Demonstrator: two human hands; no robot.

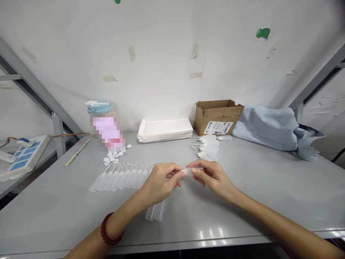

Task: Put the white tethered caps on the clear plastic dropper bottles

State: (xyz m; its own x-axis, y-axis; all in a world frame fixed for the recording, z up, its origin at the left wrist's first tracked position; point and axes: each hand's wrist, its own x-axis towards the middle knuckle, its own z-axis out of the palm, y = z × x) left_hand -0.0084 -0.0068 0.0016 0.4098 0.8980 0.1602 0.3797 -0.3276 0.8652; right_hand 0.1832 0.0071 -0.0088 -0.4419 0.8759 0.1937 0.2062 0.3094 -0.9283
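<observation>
My left hand (159, 183) and my right hand (212, 177) meet over the grey table (54, 205), both pinching one small clear plastic tube (190, 169) between the fingertips. A row of several clear tubes with tethered caps (121, 178) lies side by side just left of my left hand. Two more clear tubes (156, 211) lie under my left wrist. A loose pile of similar tubes (207, 145) sits beyond my right hand. Small white caps (113, 157) are scattered behind the row.
A stack of white trays (165, 129) and an open cardboard box (217, 116) stand against the wall. A pink bottle with a blue lid (106, 126) is at back left, a blue-grey cloth (272, 126) at right, a wooden stick (77, 152) and a blue-and-white device (23, 155) at left.
</observation>
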